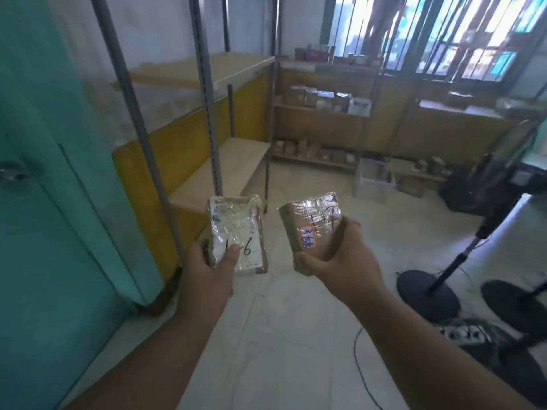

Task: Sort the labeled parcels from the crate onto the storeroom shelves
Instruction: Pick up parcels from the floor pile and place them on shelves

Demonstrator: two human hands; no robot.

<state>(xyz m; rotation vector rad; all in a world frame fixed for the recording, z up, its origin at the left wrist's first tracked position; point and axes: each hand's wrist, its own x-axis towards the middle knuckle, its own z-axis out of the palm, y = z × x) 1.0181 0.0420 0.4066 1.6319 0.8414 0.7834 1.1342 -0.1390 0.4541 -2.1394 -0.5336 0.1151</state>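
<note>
Room: storeroom, bare metal shelves [236, 155] to my left, stocked ones ahead.
Left hand [213, 261]: thumb clamped on the taped parcel [236, 232] marked 1-6.
Right hand [334, 255]: cupping the brown parcel [313, 223].
Handling: seemingly light, stiff; tape slick, so grip the edges.
</note>
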